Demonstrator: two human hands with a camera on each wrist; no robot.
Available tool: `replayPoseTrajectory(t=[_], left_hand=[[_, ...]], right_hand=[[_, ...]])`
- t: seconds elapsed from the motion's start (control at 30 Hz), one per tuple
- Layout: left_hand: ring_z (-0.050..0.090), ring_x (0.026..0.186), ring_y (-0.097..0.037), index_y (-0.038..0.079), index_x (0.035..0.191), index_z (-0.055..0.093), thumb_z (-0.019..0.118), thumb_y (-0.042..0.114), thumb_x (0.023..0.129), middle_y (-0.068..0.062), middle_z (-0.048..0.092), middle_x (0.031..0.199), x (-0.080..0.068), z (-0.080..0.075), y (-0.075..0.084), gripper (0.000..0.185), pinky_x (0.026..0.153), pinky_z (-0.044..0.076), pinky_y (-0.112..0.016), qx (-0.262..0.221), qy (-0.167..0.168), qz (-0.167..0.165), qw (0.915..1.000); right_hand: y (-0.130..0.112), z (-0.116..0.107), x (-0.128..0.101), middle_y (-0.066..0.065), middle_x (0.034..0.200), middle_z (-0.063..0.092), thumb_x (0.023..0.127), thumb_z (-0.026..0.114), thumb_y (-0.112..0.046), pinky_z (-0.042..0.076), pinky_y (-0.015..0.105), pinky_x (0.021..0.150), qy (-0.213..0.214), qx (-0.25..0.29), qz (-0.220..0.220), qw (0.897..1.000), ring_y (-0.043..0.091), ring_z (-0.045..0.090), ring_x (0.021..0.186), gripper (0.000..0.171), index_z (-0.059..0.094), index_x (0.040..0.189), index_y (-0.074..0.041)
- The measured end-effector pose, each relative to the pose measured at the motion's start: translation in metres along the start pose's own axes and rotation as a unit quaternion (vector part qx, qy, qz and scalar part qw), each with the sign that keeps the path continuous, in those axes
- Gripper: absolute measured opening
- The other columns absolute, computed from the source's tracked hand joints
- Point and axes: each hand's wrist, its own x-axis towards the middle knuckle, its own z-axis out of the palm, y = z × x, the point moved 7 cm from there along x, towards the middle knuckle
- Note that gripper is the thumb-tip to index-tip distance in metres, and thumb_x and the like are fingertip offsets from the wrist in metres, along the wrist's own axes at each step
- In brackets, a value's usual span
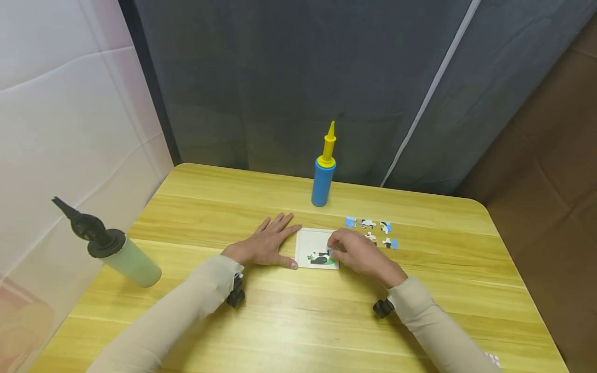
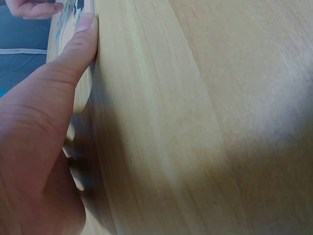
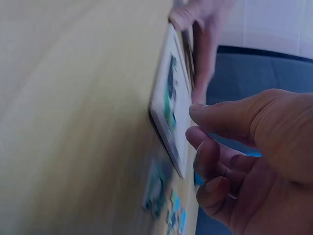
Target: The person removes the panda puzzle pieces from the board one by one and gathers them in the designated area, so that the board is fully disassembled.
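A white puzzle tray (image 1: 317, 235) lies on the table, with a few joined panda puzzle pieces (image 1: 322, 258) along its near edge. Flat on the tabletop to its left, my left hand (image 1: 263, 247) has its fingers spread. Its thumb (image 2: 84, 39) touches the tray's near-left corner. Over the tray's right side is my right hand (image 1: 358, 253), thumb and fingertips bent close to the pieces. In the right wrist view a gap shows between thumb (image 3: 220, 115) and index finger, with no piece visible there. A bluish bit beside the fingertips seems to lie on the tray.
Several loose puzzle pieces (image 1: 385, 227) lie right of the tray, partly behind my right hand. A blue hand pump (image 1: 322, 184) with a yellow nozzle stands behind the tray. At the left stands a pale green pump (image 1: 132, 261) with a black top. A pinkish item (image 1: 493, 359) shows near my right sleeve.
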Motion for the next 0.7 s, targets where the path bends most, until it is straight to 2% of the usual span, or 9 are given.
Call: replayPoseTrajectory(t=[0.17, 0.43, 0.7], left_hand=[[0.002, 0.168, -0.045, 0.016, 0.171, 0.026, 0.077, 0.06, 0.092, -0.02, 0.003, 0.181, 0.0, 0.001, -0.001, 0.103, 0.135, 0.004, -0.068, 0.001, -0.001, 0.001, 1.0], [0.0, 0.169, -0.043, 0.018, 0.171, 0.025, 0.076, 0.062, 0.092, -0.018, 0.001, 0.182, 0.001, 0.002, -0.002, 0.104, 0.135, 0.002, -0.067, 0.005, -0.003, -0.002, 1.0], [0.001, 0.169, -0.043, 0.017, 0.171, 0.025, 0.076, 0.061, 0.092, -0.018, 0.002, 0.182, 0.0, 0.001, -0.002, 0.104, 0.135, 0.003, -0.067, 0.002, 0.001, 0.001, 1.0]], right_hand=[[-0.01, 0.01, 0.004, 0.001, 0.105, 0.071, 0.099, 0.075, -0.012, 0.05, 0.029, 0.073, -0.008, -0.008, -0.023, 1.0, 0.012, 0.057, 0.081, 0.009, 0.074, 0.108, -0.013], [-0.017, 0.019, 0.007, 0.0, 0.108, 0.074, 0.099, 0.076, -0.014, 0.057, 0.035, 0.084, -0.002, -0.026, -0.047, 0.999, 0.012, 0.064, 0.091, 0.009, 0.074, 0.108, -0.014], [-0.021, 0.024, 0.006, 0.001, 0.113, 0.069, 0.096, 0.08, -0.017, 0.057, 0.038, 0.088, -0.011, -0.035, -0.036, 0.999, 0.014, 0.063, 0.097, 0.032, 0.068, 0.126, -0.013]])
